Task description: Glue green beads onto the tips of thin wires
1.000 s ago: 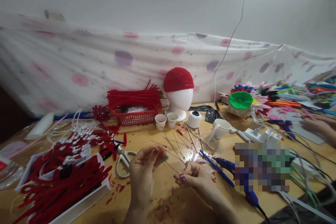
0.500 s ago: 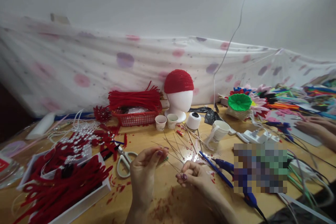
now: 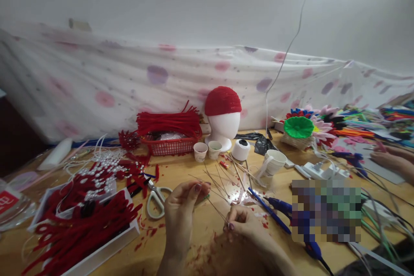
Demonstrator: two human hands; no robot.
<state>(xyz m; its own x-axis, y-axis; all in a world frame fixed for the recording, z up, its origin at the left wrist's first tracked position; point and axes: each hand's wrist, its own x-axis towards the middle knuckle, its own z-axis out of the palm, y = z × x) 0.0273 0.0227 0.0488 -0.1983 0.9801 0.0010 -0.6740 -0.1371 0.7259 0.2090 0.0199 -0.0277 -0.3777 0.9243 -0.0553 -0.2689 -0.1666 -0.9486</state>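
My left hand pinches thin wires between thumb and fingertips; their thin ends stick out past the fingers. A small green bit shows beside those fingertips. Lower and to the right, my right hand closes thumb and finger on the other end of the wires, which slant between the hands. More loose wire stems lie on the table just beyond. White-handled scissors rest left of my left hand, and a blue pen-like stick lies right of my right hand.
A white box of red fuzzy stems is at left, a red basket behind. A foam head, paper cups and thread spool stand at the back. A blue glue gun lies right; another person's hand works beyond.
The whole view has shifted slightly, so things sit a little further right. My right hand has dipped slightly along the wires, its fingers still pinched; my left hand keeps its hold.
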